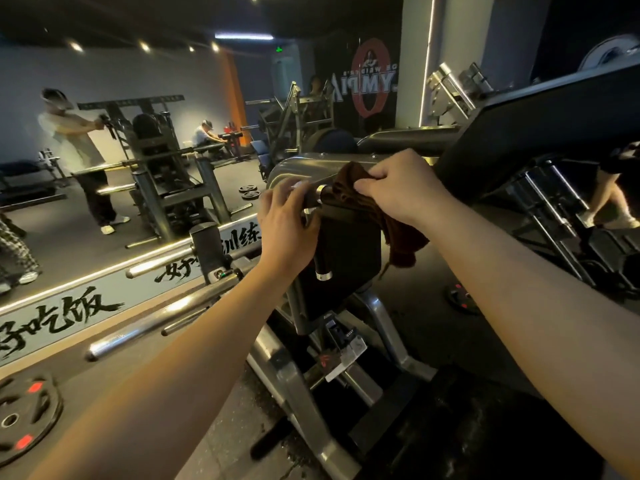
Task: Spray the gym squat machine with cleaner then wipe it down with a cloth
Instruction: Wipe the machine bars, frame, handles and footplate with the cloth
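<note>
The squat machine [298, 168] stands in front of me, with a grey steel frame and black pads. A dark brown cloth [349, 188] is draped over one of its black handles [322, 263]. My right hand [401, 185] grips the cloth against the handle bar, and the cloth's tail hangs down to the right. My left hand [287, 220] is curled around the handle's chrome-ringed end just left of the cloth. I see no spray bottle.
A wall mirror [121, 133] at left reflects other machines and people. Chrome weight pegs [156, 320] stick out at lower left, beside a black weight plate [24, 417]. More plates lie on the floor at right [462, 301]. A person's legs [613, 202] pass at far right.
</note>
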Demonstrator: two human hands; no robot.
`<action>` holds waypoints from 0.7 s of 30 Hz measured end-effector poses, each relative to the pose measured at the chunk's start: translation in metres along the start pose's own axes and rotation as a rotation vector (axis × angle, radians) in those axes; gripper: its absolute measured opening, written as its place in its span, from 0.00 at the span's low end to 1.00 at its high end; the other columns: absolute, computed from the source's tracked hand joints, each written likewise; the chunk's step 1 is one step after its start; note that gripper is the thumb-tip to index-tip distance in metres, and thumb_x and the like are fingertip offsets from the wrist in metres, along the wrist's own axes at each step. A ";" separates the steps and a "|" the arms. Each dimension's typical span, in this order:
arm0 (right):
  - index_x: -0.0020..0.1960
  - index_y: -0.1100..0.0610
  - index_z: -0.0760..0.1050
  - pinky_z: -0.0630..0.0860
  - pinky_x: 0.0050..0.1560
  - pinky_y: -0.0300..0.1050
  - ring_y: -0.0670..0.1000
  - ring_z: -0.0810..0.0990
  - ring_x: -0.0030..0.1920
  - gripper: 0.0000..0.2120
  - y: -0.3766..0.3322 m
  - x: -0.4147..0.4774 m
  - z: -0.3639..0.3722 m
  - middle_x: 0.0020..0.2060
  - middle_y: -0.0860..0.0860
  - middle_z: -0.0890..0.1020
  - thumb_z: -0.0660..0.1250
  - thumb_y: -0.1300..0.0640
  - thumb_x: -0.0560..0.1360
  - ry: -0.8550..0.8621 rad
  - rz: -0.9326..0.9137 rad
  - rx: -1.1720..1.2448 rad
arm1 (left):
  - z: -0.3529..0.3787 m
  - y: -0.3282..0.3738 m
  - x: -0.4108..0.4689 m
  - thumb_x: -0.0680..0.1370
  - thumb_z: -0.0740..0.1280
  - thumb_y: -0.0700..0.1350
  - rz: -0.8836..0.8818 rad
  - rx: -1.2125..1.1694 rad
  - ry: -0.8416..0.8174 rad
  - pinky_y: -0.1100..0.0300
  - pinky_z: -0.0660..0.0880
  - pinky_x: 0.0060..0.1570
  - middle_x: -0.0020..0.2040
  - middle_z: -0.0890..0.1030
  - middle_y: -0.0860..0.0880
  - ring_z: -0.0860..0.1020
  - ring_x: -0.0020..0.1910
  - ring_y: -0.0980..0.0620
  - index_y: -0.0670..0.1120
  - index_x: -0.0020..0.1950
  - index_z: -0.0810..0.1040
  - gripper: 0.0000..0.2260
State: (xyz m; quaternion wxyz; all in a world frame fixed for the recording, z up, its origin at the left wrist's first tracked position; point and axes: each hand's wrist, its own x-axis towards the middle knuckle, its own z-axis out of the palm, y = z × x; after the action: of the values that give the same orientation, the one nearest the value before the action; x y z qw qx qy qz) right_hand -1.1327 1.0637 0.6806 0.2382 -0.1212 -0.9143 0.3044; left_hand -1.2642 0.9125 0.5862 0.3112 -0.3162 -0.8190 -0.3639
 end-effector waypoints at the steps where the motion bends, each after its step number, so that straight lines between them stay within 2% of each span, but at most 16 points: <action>1: 0.50 0.56 0.86 0.76 0.47 0.48 0.50 0.81 0.44 0.11 -0.005 0.006 0.002 0.42 0.52 0.84 0.69 0.50 0.81 -0.013 -0.011 -0.080 | 0.000 -0.005 0.005 0.80 0.70 0.48 -0.021 0.006 -0.015 0.48 0.61 0.73 0.74 0.71 0.52 0.63 0.72 0.44 0.51 0.75 0.73 0.23; 4: 0.59 0.56 0.84 0.77 0.50 0.48 0.52 0.81 0.49 0.14 -0.021 0.026 0.015 0.47 0.52 0.83 0.70 0.49 0.80 -0.006 -0.045 -0.291 | 0.003 -0.015 0.018 0.81 0.69 0.48 -0.047 0.019 -0.055 0.48 0.62 0.73 0.74 0.73 0.51 0.63 0.73 0.43 0.50 0.76 0.73 0.23; 7: 0.60 0.56 0.82 0.79 0.52 0.51 0.54 0.81 0.50 0.16 -0.030 0.046 0.031 0.48 0.53 0.82 0.71 0.47 0.79 0.016 -0.032 -0.378 | 0.006 -0.022 0.021 0.81 0.70 0.48 -0.004 0.001 0.000 0.50 0.64 0.68 0.69 0.77 0.51 0.66 0.69 0.43 0.50 0.71 0.77 0.19; 9: 0.60 0.56 0.82 0.79 0.52 0.50 0.54 0.81 0.51 0.15 -0.032 0.056 0.035 0.49 0.52 0.82 0.72 0.48 0.79 0.020 -0.017 -0.344 | 0.010 -0.027 0.018 0.81 0.70 0.48 0.015 0.000 0.025 0.53 0.63 0.66 0.68 0.77 0.52 0.66 0.68 0.44 0.51 0.71 0.77 0.18; 12: 0.61 0.54 0.83 0.72 0.46 0.44 0.51 0.80 0.52 0.12 -0.030 0.059 0.027 0.50 0.51 0.83 0.70 0.51 0.80 0.021 -0.051 -0.211 | 0.016 -0.030 0.015 0.81 0.70 0.48 0.012 -0.014 0.053 0.56 0.61 0.66 0.67 0.76 0.52 0.65 0.68 0.45 0.51 0.71 0.77 0.18; 15: 0.62 0.50 0.83 0.70 0.44 0.41 0.48 0.79 0.51 0.12 -0.026 0.052 0.015 0.51 0.48 0.82 0.69 0.51 0.81 -0.170 -0.110 -0.185 | 0.022 -0.030 0.014 0.80 0.69 0.45 0.017 -0.050 0.094 0.56 0.59 0.66 0.66 0.76 0.51 0.65 0.68 0.44 0.50 0.70 0.77 0.17; 17: 0.63 0.48 0.83 0.71 0.42 0.40 0.47 0.78 0.49 0.12 -0.024 0.047 0.011 0.48 0.46 0.82 0.69 0.51 0.81 -0.272 -0.122 -0.231 | 0.025 -0.032 0.013 0.80 0.70 0.43 0.028 -0.060 0.106 0.53 0.62 0.67 0.66 0.76 0.51 0.65 0.67 0.44 0.50 0.70 0.77 0.18; 21: 0.61 0.50 0.84 0.74 0.45 0.42 0.47 0.79 0.49 0.11 -0.013 0.040 0.002 0.48 0.48 0.83 0.69 0.50 0.81 -0.220 -0.138 -0.232 | 0.026 -0.038 0.015 0.80 0.71 0.46 0.040 -0.074 0.122 0.49 0.64 0.68 0.66 0.77 0.52 0.65 0.68 0.44 0.50 0.70 0.78 0.18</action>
State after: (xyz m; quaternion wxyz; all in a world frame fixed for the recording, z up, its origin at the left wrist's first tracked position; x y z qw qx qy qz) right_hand -1.1687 1.0671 0.7015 0.1413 -0.0505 -0.9700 0.1911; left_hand -1.3088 0.9173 0.5683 0.3559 -0.3209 -0.7780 -0.4063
